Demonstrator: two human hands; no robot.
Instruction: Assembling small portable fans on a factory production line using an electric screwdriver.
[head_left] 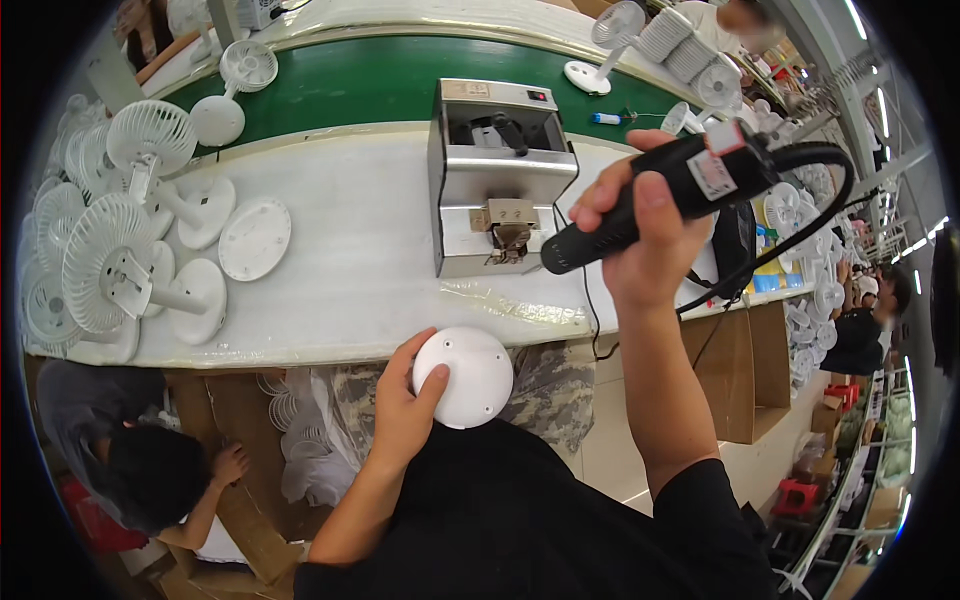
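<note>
My left hand (pixel 402 408) grips a round white fan base (pixel 468 372) by its left edge, thumb on top. The base is above my lap, just in front of the bench edge, and small screw holes show on the face turned up. Raised over the right side of the bench, my right hand (pixel 648 245) is wrapped round a black electric screwdriver (pixel 690 175). Its nose slants down to the left, close to a silver and black screw feeder (pixel 505 180). Too little shows at the nose to tell whether a screw is on it.
White desk fans (pixel 150 140) crowd the bench's left side, beside a loose round white plate (pixel 255 238). A green conveyor belt (pixel 350 80) runs behind the white bench top (pixel 340 290). A black cable (pixel 845 190) loops from the screwdriver. Lower left, a person (pixel 155 470) bends over a cardboard box (pixel 250 525).
</note>
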